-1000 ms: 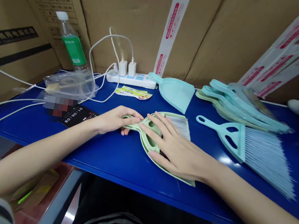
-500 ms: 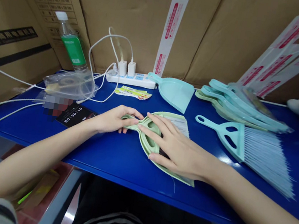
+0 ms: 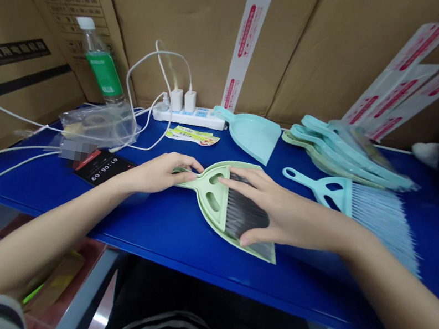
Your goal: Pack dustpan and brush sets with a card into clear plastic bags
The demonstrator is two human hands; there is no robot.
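A light green hand brush (image 3: 219, 201) with dark bristles lies nested in a matching green dustpan (image 3: 266, 252) on the blue table. My left hand (image 3: 157, 172) is closed round their stacked handles, thumb on top. Over the bristles, my right hand (image 3: 285, 209) is spread open, fingertips at the brush head and thumb near the dustpan's front side. Whether its fingers press on the brush or hover just above is hard to tell. To the right, a blue brush (image 3: 333, 192) with pale bristles is partly covered by my right forearm.
A blue dustpan (image 3: 254, 134) lies at the back. Beside it are stacked, bagged dustpan sets (image 3: 347, 155). Leftward are a white power strip (image 3: 205, 122) with cables, a yellow-green packet (image 3: 193, 136), a bottle (image 3: 103, 75) and a phone (image 3: 103, 167). Cardboard (image 3: 187, 7) stands behind the table.
My right hand has shifted off the brush head onto the bristles, uncovering the head's holes. My left hand keeps its grip on the handles. The whole view has shifted slightly.
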